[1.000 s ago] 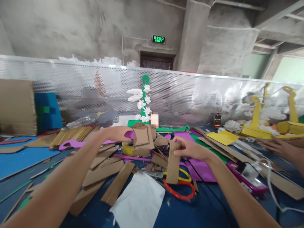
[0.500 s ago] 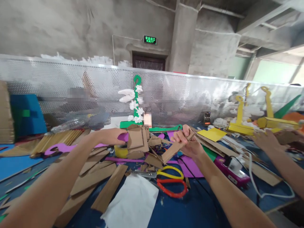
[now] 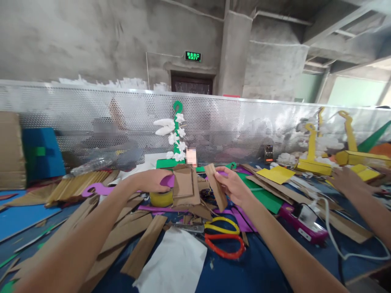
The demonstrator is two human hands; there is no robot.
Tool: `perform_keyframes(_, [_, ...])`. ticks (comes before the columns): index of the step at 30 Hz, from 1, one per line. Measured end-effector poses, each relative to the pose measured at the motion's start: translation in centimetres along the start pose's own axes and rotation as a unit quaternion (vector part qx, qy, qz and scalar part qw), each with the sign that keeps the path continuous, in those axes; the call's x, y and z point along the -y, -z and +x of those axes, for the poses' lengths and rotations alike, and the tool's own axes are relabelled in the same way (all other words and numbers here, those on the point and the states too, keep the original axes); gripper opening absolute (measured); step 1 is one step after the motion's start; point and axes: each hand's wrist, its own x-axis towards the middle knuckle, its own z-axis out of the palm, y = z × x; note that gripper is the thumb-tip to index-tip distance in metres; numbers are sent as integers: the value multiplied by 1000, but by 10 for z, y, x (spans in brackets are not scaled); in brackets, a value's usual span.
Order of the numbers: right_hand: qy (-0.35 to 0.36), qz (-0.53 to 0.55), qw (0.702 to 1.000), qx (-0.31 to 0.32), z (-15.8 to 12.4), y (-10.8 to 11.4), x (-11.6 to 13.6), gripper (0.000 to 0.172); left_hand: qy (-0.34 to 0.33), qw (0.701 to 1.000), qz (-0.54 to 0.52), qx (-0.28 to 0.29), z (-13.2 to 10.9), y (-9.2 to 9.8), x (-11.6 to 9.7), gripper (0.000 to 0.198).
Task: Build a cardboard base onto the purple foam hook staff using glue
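My left hand (image 3: 152, 180) is closed on a purple piece (image 3: 168, 181), beside a square cardboard piece (image 3: 183, 182) that stands over the scraps. My right hand (image 3: 230, 183) pinches a narrow cardboard strip (image 3: 216, 187), tilted nearly upright, just right of the square cardboard. A roll of yellow tape (image 3: 161, 199) sits below my left hand. Scissors with one yellow and one red handle (image 3: 226, 248) lie in front of the cardboard, near a white sheet (image 3: 174, 260). Behind stands a green upright with white flowers (image 3: 176, 138).
Cardboard strips (image 3: 143, 244) cover the left side. A magenta power strip (image 3: 302, 224) with a white cable lies at right. Farther right, another person's hands (image 3: 345, 179) are near yellow pieces (image 3: 363, 173). A perforated metal screen (image 3: 229, 122) runs behind the table.
My right hand has turned the cardboard strip from slanting to nearly upright and moved it slightly left. My left hand and the purple piece have shifted a little right in the view.
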Motion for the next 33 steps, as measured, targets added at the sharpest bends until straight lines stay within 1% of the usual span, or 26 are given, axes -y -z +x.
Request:
perform_keyframes(3, [10, -11, 1000, 7, -1, -5, -1, 62, 16, 1000, 16, -11, 1, 2, -7, 61])
perform_keyframes(5, [40, -21, 999, 13, -2, -9, 1, 57, 26, 999, 28, -18, 1, 5, -13, 59])
perform_keyframes(7, [80, -40, 996, 17, -3, -13, 2, 49, 27, 999, 40, -25, 2, 6, -20, 55])
perform_keyframes(10, [122, -65, 990, 22, -3, -19, 3, 40, 13, 998, 53, -39, 5, 5, -31, 49])
perform_keyframes(14, [130, -74, 989, 23, -2, -24, 2, 37, -23, 995, 72, -61, 10, 0, -44, 45])
perform_keyframes(18, [145, -91, 985, 15, 0, -25, -3, 34, -36, 991, 97, -81, 13, -1, -55, 44])
perform_keyframes(23, [173, -136, 975, 10, 2, -25, -6, 26, -46, 988, 102, -106, 12, 1, -59, 48])
perform_keyframes(28, [202, -182, 962, 14, 2, -26, -5, 19, -39, 988, 108, -107, 11, 1, -59, 47])
perform_keyframes(33, [226, -220, 949, 6, 3, -26, -5, 16, -32, 988, 104, -114, 12, 0, -58, 47])
